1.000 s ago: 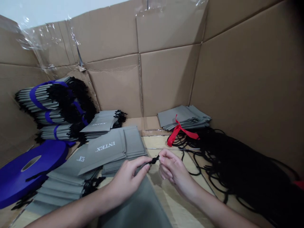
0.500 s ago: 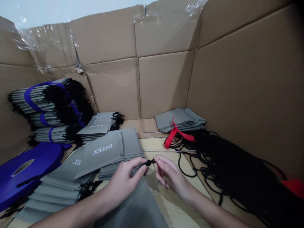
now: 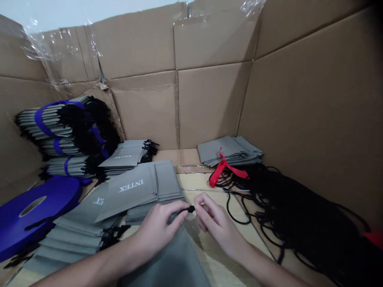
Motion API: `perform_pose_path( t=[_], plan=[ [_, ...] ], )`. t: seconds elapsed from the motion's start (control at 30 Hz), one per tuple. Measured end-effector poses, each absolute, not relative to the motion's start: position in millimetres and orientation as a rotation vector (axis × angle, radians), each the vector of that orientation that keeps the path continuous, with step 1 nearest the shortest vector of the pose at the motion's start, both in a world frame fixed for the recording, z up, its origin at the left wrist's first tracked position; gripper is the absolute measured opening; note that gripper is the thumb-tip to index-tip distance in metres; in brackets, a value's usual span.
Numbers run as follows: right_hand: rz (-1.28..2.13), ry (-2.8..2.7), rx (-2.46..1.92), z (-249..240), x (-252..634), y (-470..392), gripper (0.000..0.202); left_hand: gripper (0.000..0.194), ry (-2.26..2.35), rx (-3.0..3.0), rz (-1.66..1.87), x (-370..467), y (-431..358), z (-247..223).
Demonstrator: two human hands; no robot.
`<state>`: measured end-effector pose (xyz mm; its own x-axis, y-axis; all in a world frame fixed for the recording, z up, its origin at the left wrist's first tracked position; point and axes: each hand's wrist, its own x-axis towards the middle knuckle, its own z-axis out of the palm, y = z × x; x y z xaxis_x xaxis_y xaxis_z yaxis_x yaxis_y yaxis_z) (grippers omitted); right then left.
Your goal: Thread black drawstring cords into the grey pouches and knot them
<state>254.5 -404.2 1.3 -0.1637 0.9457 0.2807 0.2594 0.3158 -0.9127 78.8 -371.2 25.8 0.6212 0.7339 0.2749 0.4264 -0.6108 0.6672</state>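
Note:
A grey fabric pouch (image 3: 173,259) lies before me, its lower part cut off by the frame's bottom edge. At its top corner my left hand (image 3: 163,223) pinches a black cord (image 3: 190,209) between thumb and forefinger. The cord looks bunched or knotted there. Close on the right, my right hand (image 3: 212,219) is closed at the cord's end, with thumb and fingertips pressed together. Its fingers hide the very tip. Behind my left hand are stacked grey pouches (image 3: 131,191) printed INTEX.
At the left stand bundles of corded pouches (image 3: 56,119) tied with blue ribbon, and a blue ribbon roll (image 3: 60,195). More pouches (image 3: 86,235) lie fanned in front. At the right are black cords (image 3: 293,215), a red ribbon (image 3: 221,171) and grey pouches (image 3: 227,149). Cardboard walls (image 3: 209,99) surround the table.
The fingers of my right hand have curled in more tightly at the cord's end, and less cord shows between my hands. The view has shifted slightly.

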Motion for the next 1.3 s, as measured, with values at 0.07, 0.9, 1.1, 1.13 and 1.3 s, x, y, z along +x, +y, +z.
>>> perform_pose_path(
  t=[0.07,0.9,1.1,1.13,1.3],
  plan=[
    [1.135,-1.487,-1.044,-1,252,-402,0.024,0.026,0.928,2.323,0.716,78,-371,25],
    [0.674,-1.987,-1.107,10,259,-405,0.021,0.024,0.746,2.095,0.682,80,-368,29],
    [0.970,-1.846,-1.074,11,262,-398,0.023,0.022,0.890,2.089,0.655,79,-369,33],
    [1.046,-1.827,-1.074,11,264,-397,0.023,0.023,0.898,2.074,0.655,79,-368,33],
    [1.179,-1.785,-1.056,12,272,-393,0.020,0.025,0.812,2.001,0.626,79,-367,34]
  ],
)
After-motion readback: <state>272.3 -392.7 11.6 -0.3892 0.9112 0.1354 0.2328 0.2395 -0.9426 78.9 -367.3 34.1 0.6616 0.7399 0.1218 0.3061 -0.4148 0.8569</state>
